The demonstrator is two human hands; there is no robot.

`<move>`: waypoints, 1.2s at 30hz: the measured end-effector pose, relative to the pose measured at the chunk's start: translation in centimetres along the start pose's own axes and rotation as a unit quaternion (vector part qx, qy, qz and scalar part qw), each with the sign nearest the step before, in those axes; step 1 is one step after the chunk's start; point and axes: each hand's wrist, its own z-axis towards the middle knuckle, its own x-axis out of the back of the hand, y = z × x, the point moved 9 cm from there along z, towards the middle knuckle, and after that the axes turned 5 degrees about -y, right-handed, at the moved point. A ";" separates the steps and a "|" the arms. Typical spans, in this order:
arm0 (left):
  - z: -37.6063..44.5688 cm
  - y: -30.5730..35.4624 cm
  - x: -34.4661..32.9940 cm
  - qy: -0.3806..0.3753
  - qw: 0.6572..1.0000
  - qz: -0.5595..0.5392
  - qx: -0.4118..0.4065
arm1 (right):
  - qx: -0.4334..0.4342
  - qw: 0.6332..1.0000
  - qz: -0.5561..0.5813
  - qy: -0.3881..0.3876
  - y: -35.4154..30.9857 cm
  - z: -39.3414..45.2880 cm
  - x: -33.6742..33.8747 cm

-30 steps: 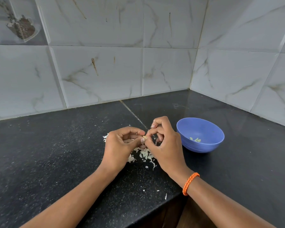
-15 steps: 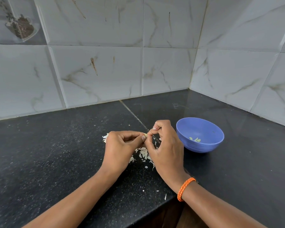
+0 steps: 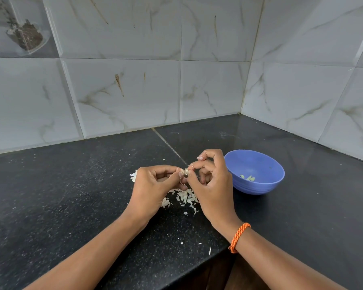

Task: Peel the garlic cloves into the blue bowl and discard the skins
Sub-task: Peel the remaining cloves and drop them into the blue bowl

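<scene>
A small pale garlic clove (image 3: pixel 186 171) is pinched between both hands above the black counter. My left hand (image 3: pixel 153 189) holds it with thumb and forefinger from the left. My right hand (image 3: pixel 212 185) pinches at it from the right, and a scrap of skin sticks to its raised fingertip. Under the hands lies a heap of white garlic skins (image 3: pixel 184 197). The blue bowl (image 3: pixel 270 164) stands just right of my right hand, with a few peeled cloves (image 3: pixel 247 178) at its bottom.
The black stone counter (image 3: pixel 71 195) runs into a corner of grey marble tiles (image 3: pixel 247 114) behind the bowl. Its front edge (image 3: pixel 210 258) drops off below my right wrist, with small skin flakes near it. An orange cord bracelet (image 3: pixel 238 237) is on my right wrist.
Both hands stay together over the skin heap, working the clove. My right hand's fingers have lifted and spread a little, and the clove now shows between the fingertips.
</scene>
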 end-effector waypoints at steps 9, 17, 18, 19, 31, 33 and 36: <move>0.3 -0.6 1.2 0.038 0.999 0.003 0.003 | -0.039 0.997 -0.056 -0.026 1.2 0.0 -0.3; 0.4 -0.8 1.4 0.037 0.998 0.045 0.004 | -0.021 0.997 -0.031 -0.068 0.9 0.4 -0.8; 0.3 -0.7 1.4 0.039 0.998 0.046 0.001 | -0.026 0.997 -0.015 -0.073 1.0 0.5 -0.8; 0.3 -0.5 1.5 0.042 0.998 0.045 -0.002 | -0.032 0.996 0.002 -0.078 1.2 0.5 -0.9; 0.1 -0.3 0.9 0.024 1.000 -0.006 -0.004 | 0.013 0.996 -0.001 -0.090 0.0 0.4 -1.3; 0.1 -0.4 0.7 0.016 1.000 -0.022 0.003 | 0.036 0.994 -0.006 -0.101 -1.0 0.2 -1.6; 0.0 -0.4 0.4 0.005 0.999 -0.037 0.018 | 0.053 0.992 -0.008 -0.111 -1.7 -0.1 -1.8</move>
